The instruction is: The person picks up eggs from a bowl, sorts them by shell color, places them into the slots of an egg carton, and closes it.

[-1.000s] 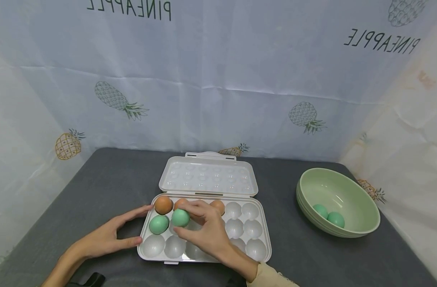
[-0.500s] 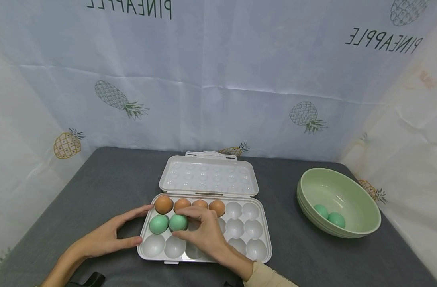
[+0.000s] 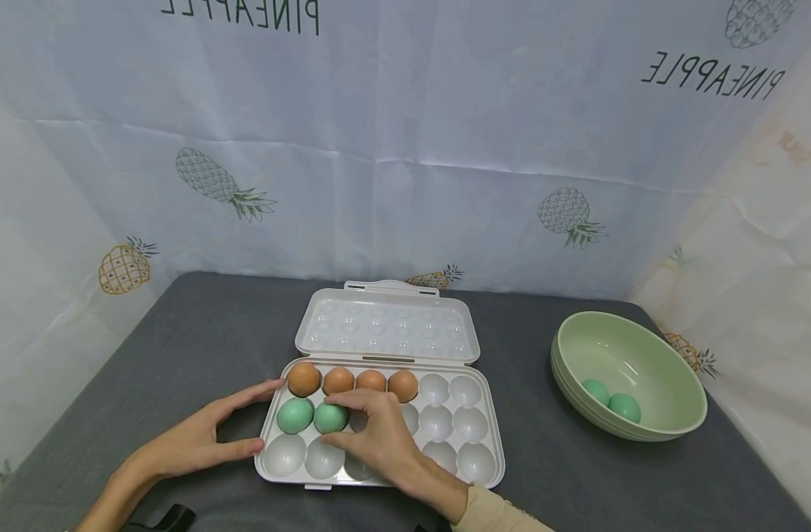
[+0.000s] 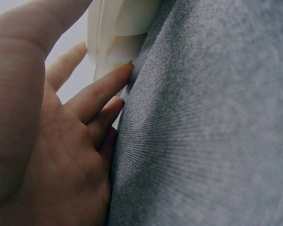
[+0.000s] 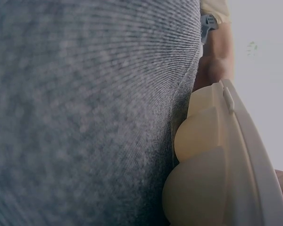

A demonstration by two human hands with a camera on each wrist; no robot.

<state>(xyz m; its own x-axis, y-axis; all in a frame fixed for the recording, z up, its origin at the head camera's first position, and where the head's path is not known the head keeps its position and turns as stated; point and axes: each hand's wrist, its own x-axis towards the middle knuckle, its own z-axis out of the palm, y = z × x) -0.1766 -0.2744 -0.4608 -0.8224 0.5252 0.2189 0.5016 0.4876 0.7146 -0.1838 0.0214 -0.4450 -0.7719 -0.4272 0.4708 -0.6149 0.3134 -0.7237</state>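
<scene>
An egg tray with round hollows lies on the dark table, lid folded back. Orange-brown balls fill four... several hollows of the back row. A green ball sits at the left of the middle row, and a second green ball is in the hollow beside it, between the right hand's thumb and fingers. My left hand touches the tray's left edge with spread, fairly straight fingers. In the left wrist view the left hand reaches the tray's side.
A stack of green bowls stands on the right of the table, with two green balls in the top one. The tray's lid lies behind the tray. A black object is at the front left. A pineapple-print curtain hangs behind.
My right hand has lowered the second green ball into the middle-row hollow beside the first one. The left hand has stayed at the tray's left edge.
</scene>
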